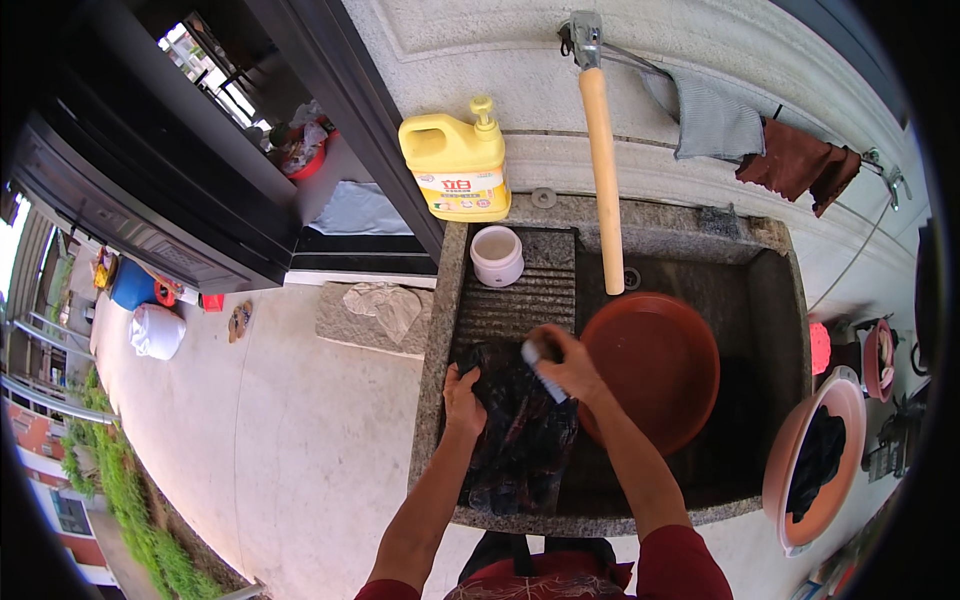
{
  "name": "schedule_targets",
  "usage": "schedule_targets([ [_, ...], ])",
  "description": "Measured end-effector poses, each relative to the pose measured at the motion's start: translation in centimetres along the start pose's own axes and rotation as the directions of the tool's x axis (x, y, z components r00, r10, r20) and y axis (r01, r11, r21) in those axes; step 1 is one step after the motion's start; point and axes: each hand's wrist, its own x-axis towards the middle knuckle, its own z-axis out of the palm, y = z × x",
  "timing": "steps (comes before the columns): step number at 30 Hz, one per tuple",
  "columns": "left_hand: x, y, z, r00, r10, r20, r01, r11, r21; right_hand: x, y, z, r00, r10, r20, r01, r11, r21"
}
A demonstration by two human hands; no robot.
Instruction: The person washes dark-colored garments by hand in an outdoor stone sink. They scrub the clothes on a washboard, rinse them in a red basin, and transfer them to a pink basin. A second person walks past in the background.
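Observation:
A dark patterned cloth (517, 442) lies over the lower part of the ribbed washboard (517, 300) in a stone sink (439, 360). My left hand (465, 401) grips its upper left edge. My right hand (570, 364) is closed on a scrubbing brush (546, 379) with pale bristles, blurred, at the cloth's right side. Just right of that hand, a red-brown plastic basin (652, 367) stands in the sink under a tap (586, 37) fitted with a long tan tube (604, 180). A whitish open tub (497, 256) sits at the top of the washboard.
On the sink's back left corner stands a yellow detergent jug (457, 165) with a pump. Grey and brown cloths (799, 161) hang along the wall. Right of the sink is a pink basin (825, 457) holding dark cloth. A stone step (375, 319) with a rag lies left, by the doorway.

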Motion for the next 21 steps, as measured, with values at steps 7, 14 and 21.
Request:
schedule_targets([
  [7, -0.5, -1.3, -0.2, 0.937, 0.279, -0.210, -0.121, 0.823, 0.555, -3.7, 3.5, -4.4, 0.986, 0.083, -0.145, -0.053, 0.979, 0.198],
  [14, -4.1, -0.6, 6.6, 0.696, 0.544, 0.469, -0.385, -0.268, 0.883, -5.1, 3.3, -4.8, 0.978, 0.186, -0.095, -0.144, 0.930, 0.339],
  [21, -0.1, -0.4, 4.6, 0.962, 0.181, 0.205, -0.257, 0.338, 0.905, -5.3, 1.8, -5.2, 0.987, 0.133, -0.087, -0.089, 0.916, 0.391],
])
